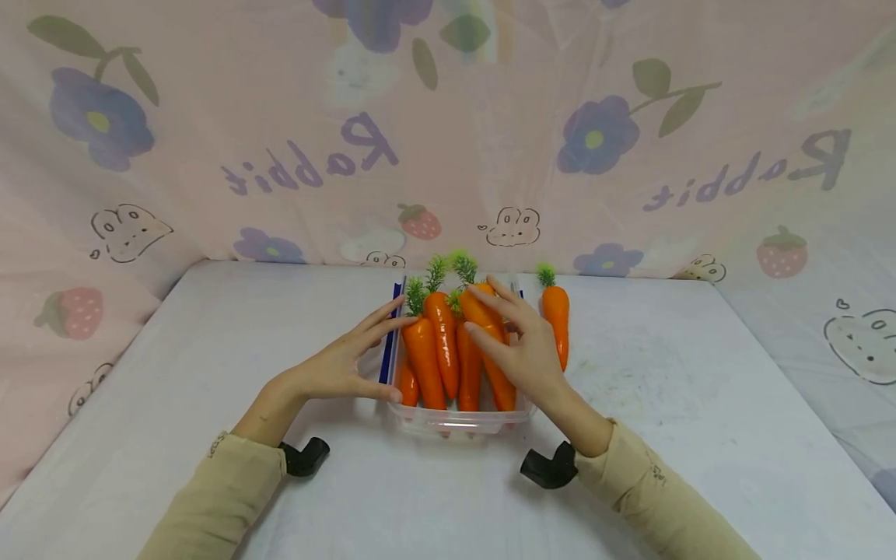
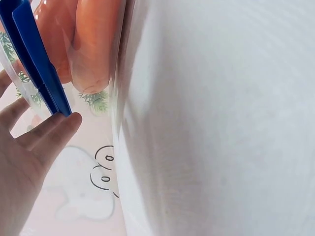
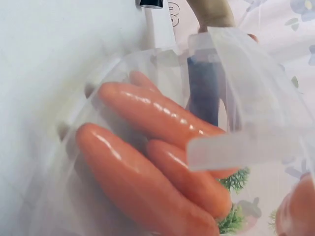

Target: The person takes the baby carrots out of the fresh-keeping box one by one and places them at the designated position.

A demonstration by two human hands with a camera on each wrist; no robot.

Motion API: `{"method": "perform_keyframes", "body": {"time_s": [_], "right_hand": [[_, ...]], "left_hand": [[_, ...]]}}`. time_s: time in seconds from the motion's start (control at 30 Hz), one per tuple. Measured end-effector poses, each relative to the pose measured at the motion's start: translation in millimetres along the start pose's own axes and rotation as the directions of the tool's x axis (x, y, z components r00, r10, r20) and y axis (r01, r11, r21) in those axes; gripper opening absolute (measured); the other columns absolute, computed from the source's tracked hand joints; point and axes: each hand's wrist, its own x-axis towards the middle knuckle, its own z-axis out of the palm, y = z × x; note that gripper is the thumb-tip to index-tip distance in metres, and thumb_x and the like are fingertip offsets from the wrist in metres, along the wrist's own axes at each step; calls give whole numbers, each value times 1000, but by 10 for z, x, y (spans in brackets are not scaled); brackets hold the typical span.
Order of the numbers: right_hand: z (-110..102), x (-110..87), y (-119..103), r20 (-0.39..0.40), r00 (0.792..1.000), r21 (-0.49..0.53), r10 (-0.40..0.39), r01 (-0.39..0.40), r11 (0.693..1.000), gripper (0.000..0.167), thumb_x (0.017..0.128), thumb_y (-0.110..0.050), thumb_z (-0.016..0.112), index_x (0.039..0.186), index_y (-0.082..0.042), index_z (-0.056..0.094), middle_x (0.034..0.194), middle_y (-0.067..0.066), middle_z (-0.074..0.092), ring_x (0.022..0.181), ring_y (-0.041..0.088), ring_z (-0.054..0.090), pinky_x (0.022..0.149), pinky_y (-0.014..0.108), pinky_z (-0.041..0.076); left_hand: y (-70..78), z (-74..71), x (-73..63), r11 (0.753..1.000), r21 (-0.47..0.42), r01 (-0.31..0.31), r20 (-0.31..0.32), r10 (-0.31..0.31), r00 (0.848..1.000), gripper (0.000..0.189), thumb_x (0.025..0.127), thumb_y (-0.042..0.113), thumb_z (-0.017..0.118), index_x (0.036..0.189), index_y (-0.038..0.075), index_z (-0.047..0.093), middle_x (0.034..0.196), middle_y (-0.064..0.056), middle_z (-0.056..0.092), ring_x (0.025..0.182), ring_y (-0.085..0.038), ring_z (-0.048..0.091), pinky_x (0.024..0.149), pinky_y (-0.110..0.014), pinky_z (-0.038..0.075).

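print on the beige cuffs [image 1: 255, 459], at eight and four o'clock, is too small to be read. artificial carrots [image 1: 423, 358] are held in a clear plastic tub [image 1: 455, 420]. at nine o'clock the left hand [image 1: 334, 367] is laid, fingers spread, against a blue clip [image 1: 389, 350]; at three, the right hand's [image 1: 532, 354] fingers are spread over the top carrot [image 1: 481, 313]. carrots are best settled gently, walls steadied. one loose carrot [image 1: 556, 307] is left outside, between two and three. on the backdrop [image 1: 455, 148], "rabbit" is printed mirrored, at eleven and two.
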Motion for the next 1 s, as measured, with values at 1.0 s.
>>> {"method": "perform_keyframes", "body": {"time_s": [1.0], "right_hand": [[-712,146,682,-198,966,-144,164,-194,970,44,87,-20,71,129,-12,62,143,12,50,121,32,54,69,6,42]], "left_hand": [[1,12,6,1000,11,-5,-1,5,1000,93,73,42,82,149,27,32,162,6,0,148,-34,10,108,-59,34]]}}
